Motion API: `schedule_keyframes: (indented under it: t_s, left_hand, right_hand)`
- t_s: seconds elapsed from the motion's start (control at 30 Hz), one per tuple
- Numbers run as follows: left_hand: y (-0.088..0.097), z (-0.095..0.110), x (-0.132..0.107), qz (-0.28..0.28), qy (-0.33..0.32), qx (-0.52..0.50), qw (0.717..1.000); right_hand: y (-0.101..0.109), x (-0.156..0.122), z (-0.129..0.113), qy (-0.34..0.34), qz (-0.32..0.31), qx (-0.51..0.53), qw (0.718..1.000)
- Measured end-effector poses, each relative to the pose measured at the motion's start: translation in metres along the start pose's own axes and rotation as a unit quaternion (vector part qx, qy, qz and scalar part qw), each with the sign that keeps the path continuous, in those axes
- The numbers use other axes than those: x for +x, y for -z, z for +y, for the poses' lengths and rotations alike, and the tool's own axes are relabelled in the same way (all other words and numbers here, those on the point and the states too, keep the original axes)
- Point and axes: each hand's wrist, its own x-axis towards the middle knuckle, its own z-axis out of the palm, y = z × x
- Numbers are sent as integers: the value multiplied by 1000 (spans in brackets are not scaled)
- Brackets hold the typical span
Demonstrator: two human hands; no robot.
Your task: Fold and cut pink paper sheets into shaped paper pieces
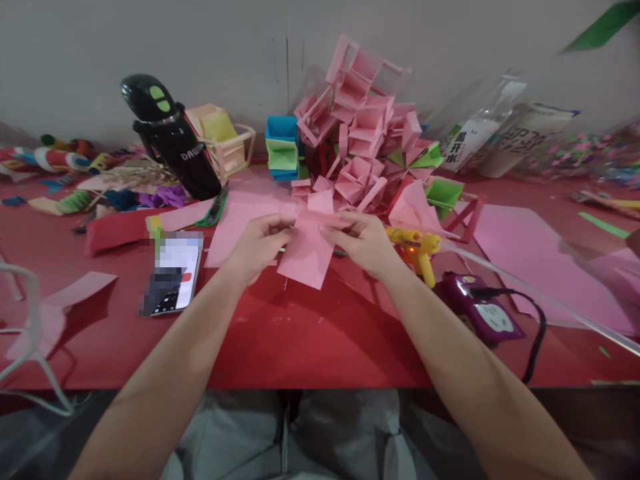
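A piece of pink paper (309, 257) with folded flaps hangs over the red table, held at both upper sides. My left hand (263, 243) pinches its left edge between thumb and fingers. On the opposite edge, my right hand (363, 241) grips it the same way. Just behind the paper rises a heap of folded pink paper pieces (367, 127), some shaped like small chairs. To the right of my right hand lies a yellow glue gun (415, 250) with a small orange light on.
A black bottle (173, 137) stands back left, near a phone (177, 273). Blue and green paper boxes (283, 150) sit behind. On the right are a purple power bank (480, 310) with a black cable, pink sheets (540, 253) and a clear bottle (485, 120). The red table's front edge (320, 383) is close.
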Motion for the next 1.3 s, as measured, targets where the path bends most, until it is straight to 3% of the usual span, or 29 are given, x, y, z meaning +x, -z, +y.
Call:
schedule_keyframes:
  t_s: [0.33, 0.5, 0.73, 0.93, 1.0, 1.17, 1.3]
  left_hand:
    - [-1, 3, -1, -9, -5, -25, 1000]
    - [-2, -3, 1, 12, -3, -22, 1000]
    - [-1, -13, 3, 43, -73, 13, 996]
    - [-6, -8, 1, 45, -102, 77, 991]
    - [-9, -5, 0, 59, -86, 64, 992]
    - [-13, -2, -1, 32, 38, -113, 992]
    - [-8, -1, 0, 7, 93, -139, 986]
  right_hand:
    - [-1, -2, 1, -25, -21, 40, 999]
    - [-2, -2, 1, -14, -31, 38, 999]
    - [-5, -2, 1, -35, -35, 79, 996]
    - [-10, 0, 9, -50, 13, 71, 996]
    - [-11, 0, 8, -44, 34, 53, 997]
    - [-10, -2, 3, 11, 51, 14, 999]
    - [-9, -4, -1, 37, 41, -2, 998]
